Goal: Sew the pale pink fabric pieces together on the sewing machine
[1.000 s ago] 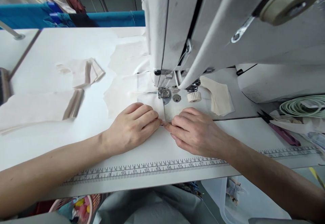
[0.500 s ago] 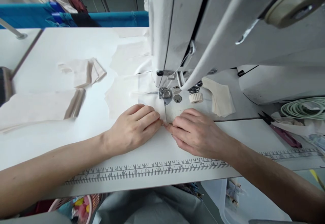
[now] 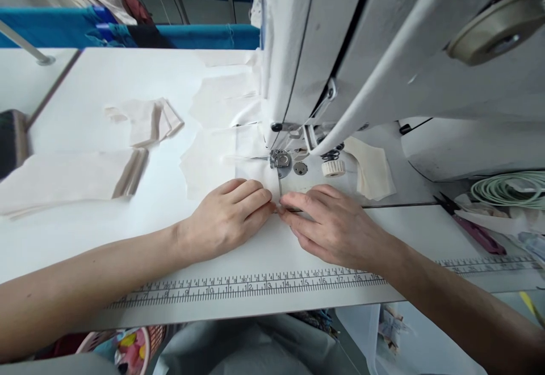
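A white fabric piece (image 3: 206,162) lies on the sewing machine bed, its right edge running under the presser foot (image 3: 281,159). My left hand (image 3: 232,216) is closed at the near end of that edge, fingers curled and tips pressed together on the cloth. Opposite it, my right hand (image 3: 330,224) pinches the same near corner, with thumb and fingertips almost meeting the left ones. The bit of cloth between the fingertips is mostly hidden. A small cream fabric piece (image 3: 372,171) rests right of the needle area, beyond my right hand.
Stacked fabric pieces (image 3: 68,179) and a smaller folded stack (image 3: 147,122) lie to the left. The machine head (image 3: 315,40) looms above. Thread snips (image 3: 472,227) and a green cord coil (image 3: 511,185) sit at right. A printed ruler strip (image 3: 255,287) follows the front edge.
The view has shifted slightly, moving the machine a little rightward. My right index finger has straightened toward the fabric edge. Both hands stay at the same corner.
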